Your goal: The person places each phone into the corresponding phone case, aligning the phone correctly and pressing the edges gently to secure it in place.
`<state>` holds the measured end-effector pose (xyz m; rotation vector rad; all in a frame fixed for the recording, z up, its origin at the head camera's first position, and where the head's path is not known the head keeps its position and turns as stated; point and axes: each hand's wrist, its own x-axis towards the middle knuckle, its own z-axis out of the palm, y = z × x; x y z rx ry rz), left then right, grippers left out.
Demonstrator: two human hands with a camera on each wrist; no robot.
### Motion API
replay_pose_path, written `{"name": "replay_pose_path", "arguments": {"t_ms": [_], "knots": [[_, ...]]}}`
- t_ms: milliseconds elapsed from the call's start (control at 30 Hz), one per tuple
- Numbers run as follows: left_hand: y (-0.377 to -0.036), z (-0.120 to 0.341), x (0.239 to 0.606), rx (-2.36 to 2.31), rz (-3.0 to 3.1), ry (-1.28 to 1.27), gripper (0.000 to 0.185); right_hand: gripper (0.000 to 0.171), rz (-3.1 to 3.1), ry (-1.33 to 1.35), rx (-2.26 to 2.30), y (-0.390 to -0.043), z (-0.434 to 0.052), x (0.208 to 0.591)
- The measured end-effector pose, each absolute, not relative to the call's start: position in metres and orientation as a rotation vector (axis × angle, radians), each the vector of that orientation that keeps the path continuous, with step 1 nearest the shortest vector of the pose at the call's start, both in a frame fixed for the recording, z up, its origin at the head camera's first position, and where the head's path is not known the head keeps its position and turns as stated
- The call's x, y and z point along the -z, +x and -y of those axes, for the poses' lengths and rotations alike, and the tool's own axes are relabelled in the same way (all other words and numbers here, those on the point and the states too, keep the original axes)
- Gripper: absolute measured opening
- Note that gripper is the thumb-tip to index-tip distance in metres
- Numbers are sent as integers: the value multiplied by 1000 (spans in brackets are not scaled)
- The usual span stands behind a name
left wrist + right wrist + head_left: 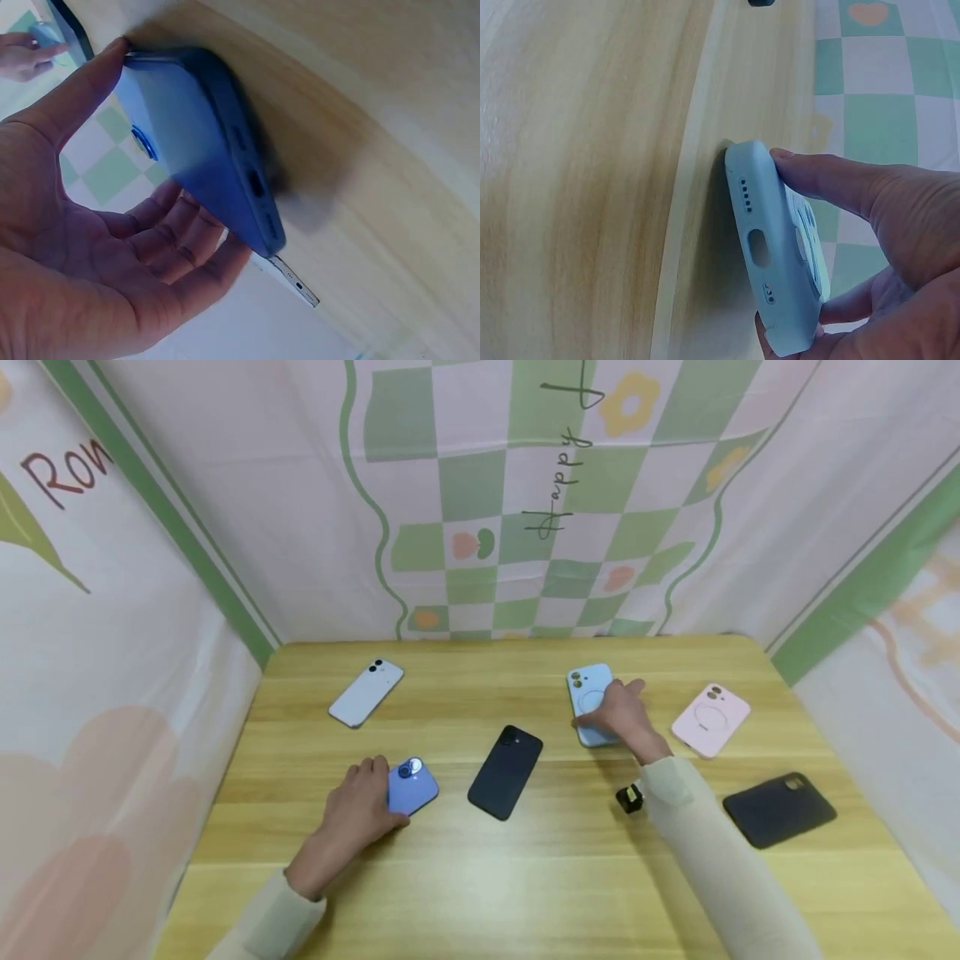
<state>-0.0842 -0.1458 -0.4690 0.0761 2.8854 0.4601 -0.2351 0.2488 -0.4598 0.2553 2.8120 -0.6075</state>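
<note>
Nearest, across the wooden counter (480,885), the left hand (356,810) holds a blue phone (412,793), its grip clamped on opposite edges, thumb on one side and fingers on the other; the phone's camera end faces away from the person. To the right, at similar depth, lies a black phone case (780,812), and just beside the right sleeve (708,835) is a small black object (630,798), too small to identify. A black phone (506,772) lies between the two hands, touching neither. Farther off, the right hand (622,714) has its grip clamped on the long edges of a light blue phone case (588,681), with a pink phone case (711,722) well to its right. A white phone (366,693) lies at far left. Behind hangs a checked cloth (472,485).
</note>
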Motion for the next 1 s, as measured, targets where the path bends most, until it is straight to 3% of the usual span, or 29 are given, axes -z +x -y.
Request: {"name": "replay_pose_path", "arguments": {"t_ms": [467, 700, 1000], "knots": [[-84, 146, 469, -516, -2860, 64, 82, 99, -2766, 211, 857, -234, -251, 455], [-84, 147, 468, -556, -2884, 97, 67, 91, -2777, 184, 883, -234, -252, 452], [-81, 151, 464, -617, -2989, 215, 41, 69, -2848, 140, 938, -231, -254, 449]]}}
